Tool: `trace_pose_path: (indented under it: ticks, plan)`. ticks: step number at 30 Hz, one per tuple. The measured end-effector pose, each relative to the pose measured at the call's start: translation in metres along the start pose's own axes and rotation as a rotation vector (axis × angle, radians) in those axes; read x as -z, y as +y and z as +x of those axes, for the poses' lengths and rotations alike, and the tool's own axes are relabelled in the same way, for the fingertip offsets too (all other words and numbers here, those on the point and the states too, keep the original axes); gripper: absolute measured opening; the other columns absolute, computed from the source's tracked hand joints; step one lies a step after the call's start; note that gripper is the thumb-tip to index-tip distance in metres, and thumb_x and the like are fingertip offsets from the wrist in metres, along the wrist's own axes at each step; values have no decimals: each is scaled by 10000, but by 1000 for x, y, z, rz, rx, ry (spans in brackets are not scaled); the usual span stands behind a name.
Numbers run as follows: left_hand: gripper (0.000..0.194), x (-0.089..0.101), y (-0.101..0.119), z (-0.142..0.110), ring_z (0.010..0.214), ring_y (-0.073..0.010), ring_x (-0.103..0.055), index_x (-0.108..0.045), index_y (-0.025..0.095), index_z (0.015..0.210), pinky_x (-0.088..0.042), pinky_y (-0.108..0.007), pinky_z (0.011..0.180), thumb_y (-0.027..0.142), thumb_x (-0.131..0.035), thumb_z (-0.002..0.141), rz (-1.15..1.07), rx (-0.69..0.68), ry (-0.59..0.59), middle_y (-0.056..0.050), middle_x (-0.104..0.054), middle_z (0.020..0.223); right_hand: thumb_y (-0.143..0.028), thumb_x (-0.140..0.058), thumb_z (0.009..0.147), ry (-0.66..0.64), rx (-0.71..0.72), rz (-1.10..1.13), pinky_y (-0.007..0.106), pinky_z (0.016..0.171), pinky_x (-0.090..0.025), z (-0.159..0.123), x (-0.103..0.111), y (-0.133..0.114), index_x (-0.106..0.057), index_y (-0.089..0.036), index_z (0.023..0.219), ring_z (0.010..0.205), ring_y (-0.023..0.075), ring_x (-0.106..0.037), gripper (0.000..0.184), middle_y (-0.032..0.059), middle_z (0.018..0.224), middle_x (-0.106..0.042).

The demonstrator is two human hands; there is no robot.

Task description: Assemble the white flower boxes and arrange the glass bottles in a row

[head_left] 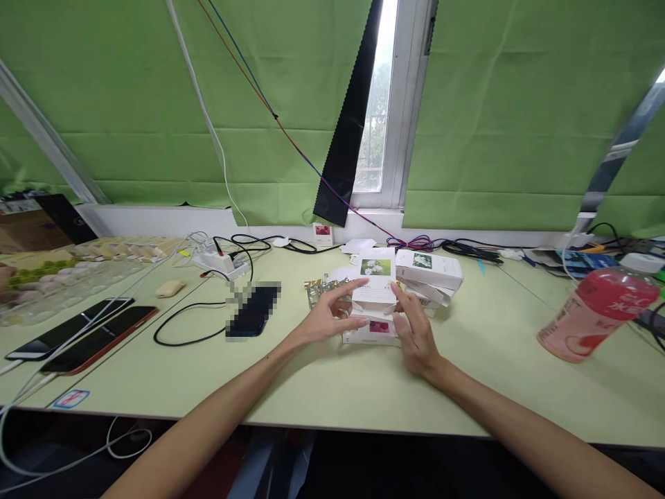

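A small white cardboard box (375, 269) with a white-flower picture is between my hands, its near end flap folded outward. My left hand (331, 313) grips its left side, thumb low near the flap and index finger along the upper edge. On the right side, the fingertips of my right hand (416, 333) press against the box near its open end. Beneath it lies another white box (370, 337) with a pink-flower picture. Just right are stacked white boxes (433, 267), one with a flower picture. Shiny foil-like packets (318, 290) lie partly hidden behind my left hand.
A dark phone (254, 312), partly pixelated, lies left, with two more phones (98, 339) further left. A power strip (221, 262) and cables run along the back. A pink bottle (587, 315) stands tilted-looking at right. Egg trays (46, 291) sit far left.
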State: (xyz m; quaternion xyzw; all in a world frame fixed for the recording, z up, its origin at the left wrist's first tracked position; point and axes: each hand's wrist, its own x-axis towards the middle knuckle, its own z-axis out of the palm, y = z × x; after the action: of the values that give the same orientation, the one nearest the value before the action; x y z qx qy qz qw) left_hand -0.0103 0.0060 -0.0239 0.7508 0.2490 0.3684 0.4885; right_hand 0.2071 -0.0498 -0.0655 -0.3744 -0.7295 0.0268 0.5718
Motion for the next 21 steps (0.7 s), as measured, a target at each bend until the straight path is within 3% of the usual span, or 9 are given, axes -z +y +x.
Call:
trace_pose_path:
  ticks: [6,21]
  plan:
    - [750,0,0,0,810,-146,-655,-487,265,1473,-501,-202,593,354,-795,795,-20,-6,1,-146,-584,1362,-363,-424,1005,-48,-36,19,405,840,-523,-2,0,2,-292,-298,1564,896,202,-542,579,63,1077,-496]
    - [675,-3,-2,0,641,-81,-560,-500,250,1463,-442,-170,473,404,-735,850,-69,-22,-4,-140,-609,1255,-358,-441,1009,-18,-76,-28,425,876,-520,-1,-3,1,-366,-262,1492,948,221,-560,499,86,1136,-540]
